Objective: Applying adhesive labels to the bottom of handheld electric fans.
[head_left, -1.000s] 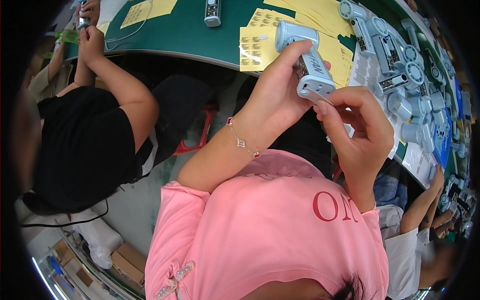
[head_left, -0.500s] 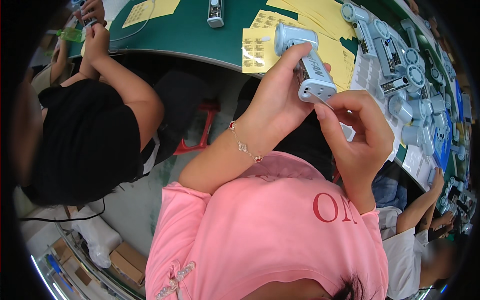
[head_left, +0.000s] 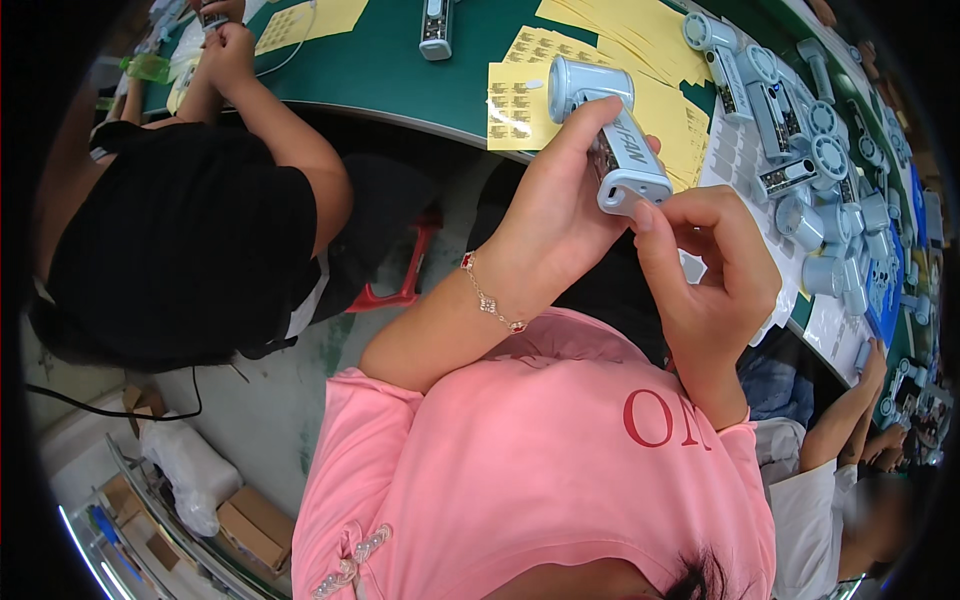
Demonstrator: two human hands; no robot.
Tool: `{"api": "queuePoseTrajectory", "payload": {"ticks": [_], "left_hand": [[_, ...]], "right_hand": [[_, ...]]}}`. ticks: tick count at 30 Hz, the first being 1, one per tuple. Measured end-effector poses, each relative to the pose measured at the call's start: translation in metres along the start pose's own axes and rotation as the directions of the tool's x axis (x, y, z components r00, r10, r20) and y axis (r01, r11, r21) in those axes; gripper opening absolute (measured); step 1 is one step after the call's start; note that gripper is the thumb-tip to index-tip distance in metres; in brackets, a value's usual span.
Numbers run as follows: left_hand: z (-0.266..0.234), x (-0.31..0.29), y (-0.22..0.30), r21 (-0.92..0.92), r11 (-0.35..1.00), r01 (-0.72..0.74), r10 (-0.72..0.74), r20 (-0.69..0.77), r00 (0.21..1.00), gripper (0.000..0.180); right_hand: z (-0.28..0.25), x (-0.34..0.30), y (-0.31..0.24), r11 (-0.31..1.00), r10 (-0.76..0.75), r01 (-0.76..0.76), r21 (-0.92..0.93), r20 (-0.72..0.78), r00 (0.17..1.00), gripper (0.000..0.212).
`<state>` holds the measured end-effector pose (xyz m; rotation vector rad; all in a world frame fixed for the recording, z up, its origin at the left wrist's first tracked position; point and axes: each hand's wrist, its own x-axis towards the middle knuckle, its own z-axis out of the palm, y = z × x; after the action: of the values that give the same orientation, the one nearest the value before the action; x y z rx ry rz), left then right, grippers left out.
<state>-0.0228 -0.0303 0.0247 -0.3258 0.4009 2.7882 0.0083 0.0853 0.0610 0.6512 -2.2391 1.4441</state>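
A light blue handheld fan [head_left: 632, 145] lies tilted in my left hand [head_left: 570, 190], whose fingers wrap round its handle. The handle's bottom end points toward me, and small parts show through an opening along its side. With thumb and forefinger, my right hand [head_left: 718, 255] pinches a small thin translucent sticker [head_left: 622, 196] against that bottom end. The sticker covers part of the end face, leaving one small hole visible. A bit of white sheet [head_left: 692, 266] shows between the right hand's fingers; I cannot tell whether the hand holds it.
Yellow label sheets [head_left: 650, 38] lie on the green table [head_left: 380, 80] beyond the fan. Many similar fans [head_left: 790, 120] are heaped at the right on a pale label sheet [head_left: 735, 150]. Another fan [head_left: 436, 28] rests farther back. Co-workers sit left and right; a red stool [head_left: 400, 285] stands below.
The sticker has gone from sticking out off the bottom end to lying across it, with my right fingertips closer in. The co-worker at left has shifted.
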Motion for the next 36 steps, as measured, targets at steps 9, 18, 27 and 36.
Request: {"api": "queuePoseTrajectory", "payload": {"ticks": [9,18,27,36], "left_hand": [[0.0,-0.003,-0.001,0.007,1.0,-0.001,0.001,0.007,1.0,0.028],[0.001,-0.004,-0.004,0.073,0.99,-0.119,0.122,-0.041,0.992,0.027],[0.006,-0.015,-0.008,0.153,0.961,-0.229,0.235,-0.018,0.972,0.035],[0.005,-0.023,-0.003,0.181,0.983,-0.037,0.035,0.017,0.999,0.039]], "right_hand": [[-0.001,-0.001,-0.002,0.999,0.027,-0.026,-0.031,0.004,1.0,0.013],[0.0,-0.003,-0.001,0.999,-0.011,0.011,-0.044,-0.005,1.0,0.013],[-0.003,-0.012,0.001,0.934,-0.159,0.153,-0.322,0.009,0.987,0.014],[-0.009,-0.011,0.012,0.947,0.157,-0.204,0.247,0.197,0.968,0.029]]}}
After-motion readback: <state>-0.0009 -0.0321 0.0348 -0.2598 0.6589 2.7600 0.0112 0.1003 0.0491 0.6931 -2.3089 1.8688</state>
